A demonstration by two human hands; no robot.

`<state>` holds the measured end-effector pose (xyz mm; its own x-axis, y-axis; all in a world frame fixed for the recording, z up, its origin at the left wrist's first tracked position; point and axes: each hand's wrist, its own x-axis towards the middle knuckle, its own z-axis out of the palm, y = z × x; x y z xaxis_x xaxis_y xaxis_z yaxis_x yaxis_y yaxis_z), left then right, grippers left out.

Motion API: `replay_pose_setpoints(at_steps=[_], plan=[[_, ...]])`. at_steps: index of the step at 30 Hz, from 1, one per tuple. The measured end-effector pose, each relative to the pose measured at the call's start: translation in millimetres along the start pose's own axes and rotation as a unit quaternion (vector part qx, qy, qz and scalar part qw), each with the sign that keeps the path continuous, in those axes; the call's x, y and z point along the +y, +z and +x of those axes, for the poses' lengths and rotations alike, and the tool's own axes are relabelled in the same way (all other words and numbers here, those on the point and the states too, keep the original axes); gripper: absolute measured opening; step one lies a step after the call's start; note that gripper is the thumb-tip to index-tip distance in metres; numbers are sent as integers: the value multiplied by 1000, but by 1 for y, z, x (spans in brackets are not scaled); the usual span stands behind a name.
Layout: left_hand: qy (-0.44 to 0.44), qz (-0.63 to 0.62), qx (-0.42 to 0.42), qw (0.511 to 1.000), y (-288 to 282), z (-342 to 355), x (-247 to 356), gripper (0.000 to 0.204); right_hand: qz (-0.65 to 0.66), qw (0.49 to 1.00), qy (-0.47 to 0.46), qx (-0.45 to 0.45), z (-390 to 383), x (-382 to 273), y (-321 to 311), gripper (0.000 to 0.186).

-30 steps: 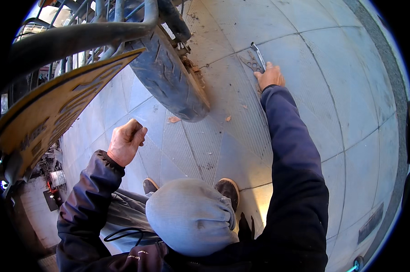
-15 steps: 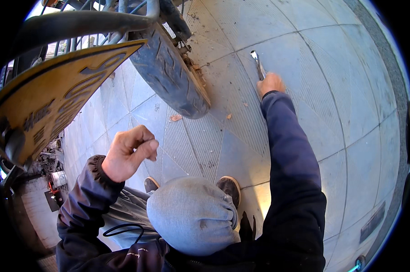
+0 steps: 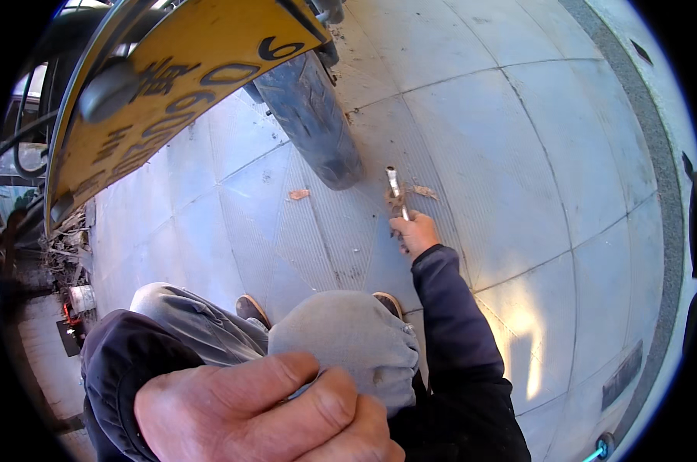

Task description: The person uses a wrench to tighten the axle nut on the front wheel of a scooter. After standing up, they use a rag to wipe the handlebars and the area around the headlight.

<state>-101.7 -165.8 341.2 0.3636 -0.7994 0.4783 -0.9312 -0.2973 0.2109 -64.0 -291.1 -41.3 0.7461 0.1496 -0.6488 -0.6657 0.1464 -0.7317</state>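
Many big grey tiles [image 3: 510,177] make up the floor, with thin dark lines between them. One black tyre [image 3: 314,127] stands on it, and a yellow plate [image 3: 183,85] hangs over the tyre's upper part. Down low, a knee in grey cloth [image 3: 341,331] pokes up.

The person's two hands are well apart. The left hand [image 3: 256,412] is close to the camera with its fingers curled in; whether it has something inside, one cannot tell. The right hand [image 3: 416,233] reaches out over the tiles, its fingers wrapped around the low end of a silver tool [image 3: 393,181]. The tool is near the bottom of the tyre, on its right side, and its round end points away from the person. A rough brown piece [image 3: 395,204] shows by the tool, just past the fingers. It is too small to tell if it is being held too.

To hold them well, a snug grip with the thumb pressed down seems best, since the tool looks smooth and could slip.
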Motion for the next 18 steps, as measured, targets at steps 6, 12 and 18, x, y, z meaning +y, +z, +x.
replay_pose_setpoints(at_steps=[6, 12, 18], plan=[[-75, -21, -50, 996, -37, 1, 34, 17, -82, 996, 35, -19, -18, 0, 9, 14], [-63, -53, -53, 995, -65, -31, 39, 13, -120, 992, 24, -38, -23, -6, 32, 15], [-55, -135, -76, 986, -77, -69, 31, 18, -138, 988, 30, -59, -24, -8, 54, 20]])
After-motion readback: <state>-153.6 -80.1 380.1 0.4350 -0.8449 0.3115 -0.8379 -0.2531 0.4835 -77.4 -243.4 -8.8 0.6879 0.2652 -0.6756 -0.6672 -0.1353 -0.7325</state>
